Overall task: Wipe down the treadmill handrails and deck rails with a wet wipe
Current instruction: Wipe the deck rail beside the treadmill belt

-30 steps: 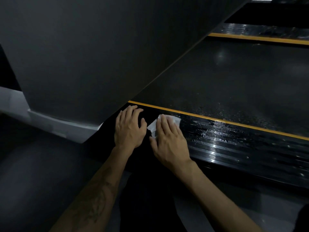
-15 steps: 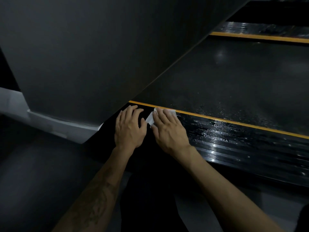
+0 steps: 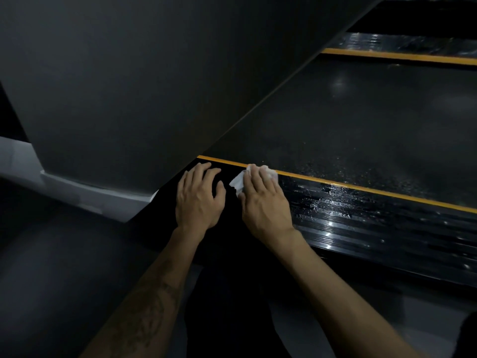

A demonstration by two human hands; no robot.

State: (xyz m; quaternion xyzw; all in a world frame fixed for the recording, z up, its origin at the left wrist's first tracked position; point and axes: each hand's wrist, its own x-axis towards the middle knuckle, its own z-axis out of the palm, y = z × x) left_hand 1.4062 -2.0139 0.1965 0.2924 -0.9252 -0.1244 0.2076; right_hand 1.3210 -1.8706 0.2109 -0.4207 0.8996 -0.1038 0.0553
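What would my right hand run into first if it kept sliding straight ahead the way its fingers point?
The right hand, pressing the wet wipe, would likely cross the yellow stripe first, then the belt.

Dim workout room, likely a gym or home exercise corner; which one cannot be told. Treadmill fills the view: wide black belt (image 3: 361, 130), textured and speckled. Ribbed black deck rail (image 3: 374, 215) along the near side, wet and glossy, edged by a yellow stripe (image 3: 361, 188). Matching far rail (image 3: 413, 45) beyond the belt. Dark motor hood (image 3: 154, 86) rises at left. Grey floor (image 3: 51, 267) below, pale base trim (image 3: 85, 195) beside it.
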